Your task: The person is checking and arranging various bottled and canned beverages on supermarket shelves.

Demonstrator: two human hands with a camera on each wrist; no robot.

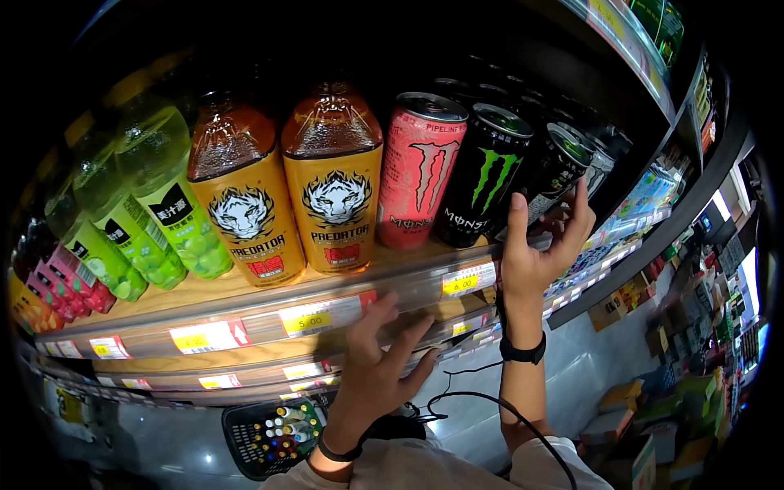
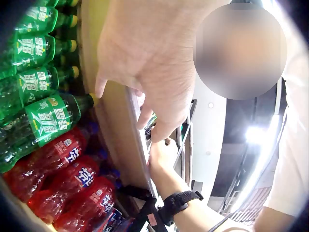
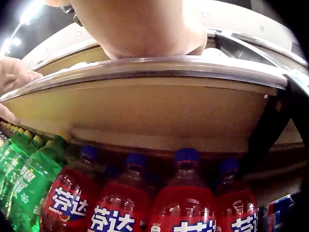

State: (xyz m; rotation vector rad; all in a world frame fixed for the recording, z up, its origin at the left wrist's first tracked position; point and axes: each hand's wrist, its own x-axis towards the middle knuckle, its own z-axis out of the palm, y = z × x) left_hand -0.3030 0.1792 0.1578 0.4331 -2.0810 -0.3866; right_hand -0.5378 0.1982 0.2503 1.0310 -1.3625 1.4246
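"At two o'clock on the shelf (image 1: 163,303), what stands there?"

"A dark can (image 1: 565,162), just right of a black-and-green can (image 1: 486,175). The right hand (image 1: 539,257), at three o'clock, has thumb and fingers apart about its sides; I cannot tell whether they grip."

"And the left hand (image 1: 377,363)?"

"At six o'clock, fingers loosely spread before a price label (image 1: 314,320). A basket (image 1: 236,447) sits at seven."

Front row, head view: three green-labelled bottles (image 1: 192,229), two Predator bottles (image 1: 333,204), one pink Monster can (image 1: 416,180), two black cans (image 1: 483,180); plus two hands (image 1: 382,359), two wristbands (image 1: 523,351), one basket (image 1: 231,425), and, right wrist view, four blue-capped red bottles (image 3: 186,205) up front.
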